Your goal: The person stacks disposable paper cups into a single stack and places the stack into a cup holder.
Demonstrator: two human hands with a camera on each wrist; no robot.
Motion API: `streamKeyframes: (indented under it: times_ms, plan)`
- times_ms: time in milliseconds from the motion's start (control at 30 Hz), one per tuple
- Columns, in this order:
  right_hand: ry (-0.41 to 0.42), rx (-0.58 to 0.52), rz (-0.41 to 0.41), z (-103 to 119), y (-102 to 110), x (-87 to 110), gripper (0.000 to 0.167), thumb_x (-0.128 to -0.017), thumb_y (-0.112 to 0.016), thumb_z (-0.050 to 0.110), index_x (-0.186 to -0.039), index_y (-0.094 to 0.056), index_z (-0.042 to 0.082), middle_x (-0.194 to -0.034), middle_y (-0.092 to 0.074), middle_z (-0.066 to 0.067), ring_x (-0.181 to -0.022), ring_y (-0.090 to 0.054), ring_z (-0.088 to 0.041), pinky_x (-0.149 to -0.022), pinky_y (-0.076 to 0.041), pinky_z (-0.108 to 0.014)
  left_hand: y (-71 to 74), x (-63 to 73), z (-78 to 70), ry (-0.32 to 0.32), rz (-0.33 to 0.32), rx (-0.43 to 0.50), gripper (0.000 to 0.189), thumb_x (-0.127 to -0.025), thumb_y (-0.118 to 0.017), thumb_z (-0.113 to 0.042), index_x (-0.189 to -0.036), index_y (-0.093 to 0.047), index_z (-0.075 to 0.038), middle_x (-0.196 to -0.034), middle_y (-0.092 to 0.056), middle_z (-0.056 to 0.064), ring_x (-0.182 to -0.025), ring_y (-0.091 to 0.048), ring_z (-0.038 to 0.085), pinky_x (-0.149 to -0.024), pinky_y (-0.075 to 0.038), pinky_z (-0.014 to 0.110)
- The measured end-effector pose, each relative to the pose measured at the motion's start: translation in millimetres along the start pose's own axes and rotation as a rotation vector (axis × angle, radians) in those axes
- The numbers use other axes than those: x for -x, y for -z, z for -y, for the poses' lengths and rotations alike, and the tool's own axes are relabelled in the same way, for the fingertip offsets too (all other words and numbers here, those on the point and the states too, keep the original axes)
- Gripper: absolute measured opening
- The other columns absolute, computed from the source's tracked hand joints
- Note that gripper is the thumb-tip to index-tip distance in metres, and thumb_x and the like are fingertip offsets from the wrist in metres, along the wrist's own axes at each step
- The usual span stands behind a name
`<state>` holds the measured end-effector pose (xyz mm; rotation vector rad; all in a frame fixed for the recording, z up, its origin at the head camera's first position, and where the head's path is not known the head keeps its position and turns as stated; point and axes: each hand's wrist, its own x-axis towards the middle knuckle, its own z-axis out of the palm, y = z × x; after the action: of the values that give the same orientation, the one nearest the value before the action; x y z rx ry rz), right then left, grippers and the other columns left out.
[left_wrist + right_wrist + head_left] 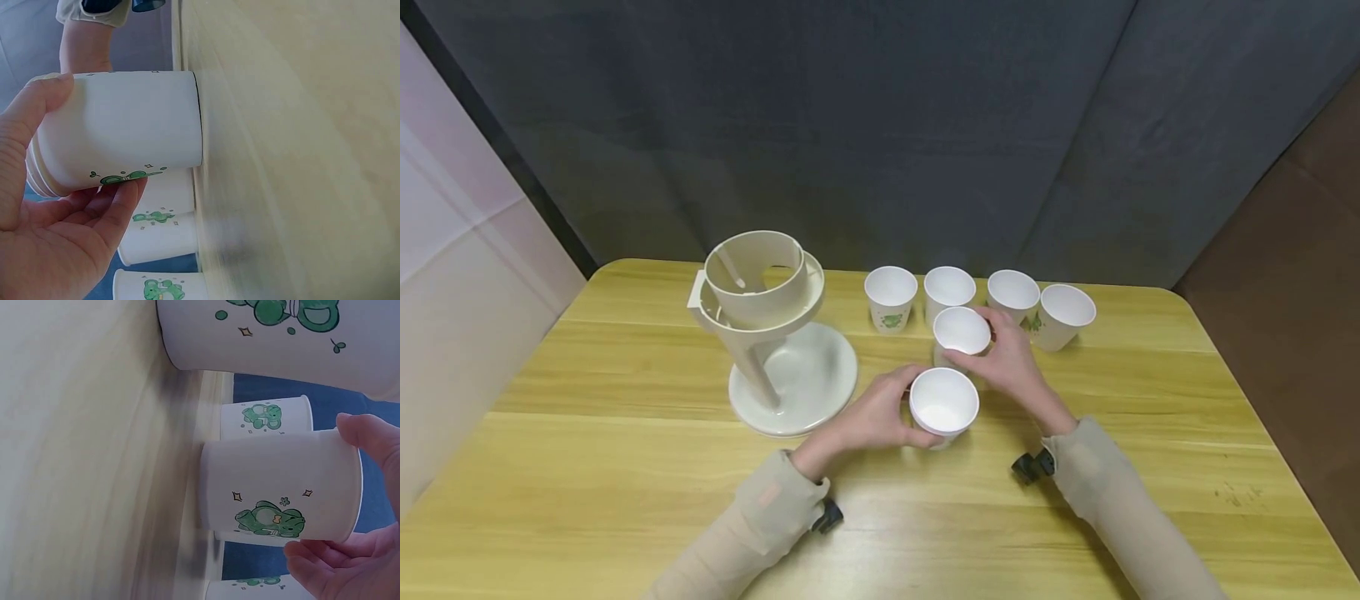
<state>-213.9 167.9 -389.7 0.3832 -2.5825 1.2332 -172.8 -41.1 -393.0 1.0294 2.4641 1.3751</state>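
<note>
My left hand (880, 414) grips a white paper cup stack (943, 402) near its rims, thumb on one side and fingers on the other. Layered rims show at its top in the left wrist view, and a green cartoon print marks the side of the stack (125, 131). Just behind it, my right hand (1011, 358) holds a single white paper cup (961, 330) by the upper part. In the right wrist view this cup (281, 481) is upright, close over the wooden table (94, 487), with a green bear print. The two held items sit nearly in line.
Along the back edge several more paper cups (891, 302) stand mouth up in a row; the rightmost cup (1066, 317) is slightly forward. To the left is a cream stand (756, 310) with a ring-shaped top and round base (827, 367). A dark curtain (880, 133) hangs behind the table.
</note>
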Motion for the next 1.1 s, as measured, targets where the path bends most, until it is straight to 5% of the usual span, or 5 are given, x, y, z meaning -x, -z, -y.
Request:
streamKeyframes:
  times_ms: [533, 1100]
  plan:
    - [-0.031, -0.075, -0.045, -11, 21, 8.1, 0.067, -0.066, -0.083, 0.007, -0.122, -0.051, -0.009, -0.115, -0.053, -0.024, -0.101, -0.051, -0.033, -0.085, -0.046, -0.045, -0.4, 0.4, 0.2, -0.002, -0.007, -0.002, 0.069, -0.063, -0.085, -0.015, -0.121, -0.052, 0.002, -0.112, -0.062, 0.010, -0.100, -0.058, 0.021, -0.089, -0.048, 0.031]
    - [-0.056, 0.011, -0.074, -18, 43, 19.3, 0.063, -0.066, -0.083, 0.011, -0.118, -0.054, -0.007, -0.108, -0.053, -0.023, -0.098, -0.051, -0.033, -0.085, -0.048, -0.046, -0.5, 0.2, -0.1, 0.025, -0.004, -0.006, 0.069, -0.063, -0.086, -0.014, -0.121, -0.052, 0.003, -0.112, -0.062, 0.012, -0.101, -0.058, 0.022, -0.090, -0.047, 0.032]
